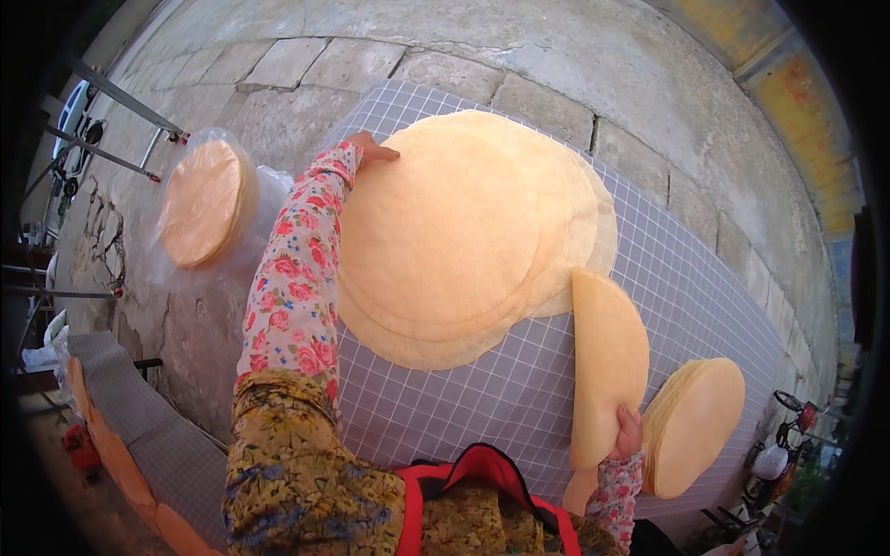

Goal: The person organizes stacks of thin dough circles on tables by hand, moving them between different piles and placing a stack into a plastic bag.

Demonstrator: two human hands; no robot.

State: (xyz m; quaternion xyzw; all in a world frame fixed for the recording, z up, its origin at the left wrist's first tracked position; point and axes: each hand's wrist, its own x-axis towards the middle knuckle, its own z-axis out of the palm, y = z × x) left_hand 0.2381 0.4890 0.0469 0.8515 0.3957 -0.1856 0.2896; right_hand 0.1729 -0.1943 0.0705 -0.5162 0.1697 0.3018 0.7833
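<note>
Several large, thin, round tan sheets (452, 222), possibly flatbread, lie overlapping on a table with a grey checked cover (514, 382). My left hand (375, 149) rests at the upper left edge of the top sheet, a finger on its surface. My right hand (628, 432) grips the lower end of a folded sheet (608, 361), whose upper end reaches the overlapping sheets. Just right of that hand stands a pile of folded sheets (699, 424) on the cover. A smaller tan piece (580, 490) shows beside my right wrist, partly hidden.
Clear plastic wraps a stack of round sheets (201, 201) at the left. Metal frame legs (125, 94) stand beyond it. A second grey checked surface (149, 403), with tan sheets along its edge (122, 462), is at lower left. Concrete slabs (445, 73) surround the table; a parked motorbike (772, 452) is at far right.
</note>
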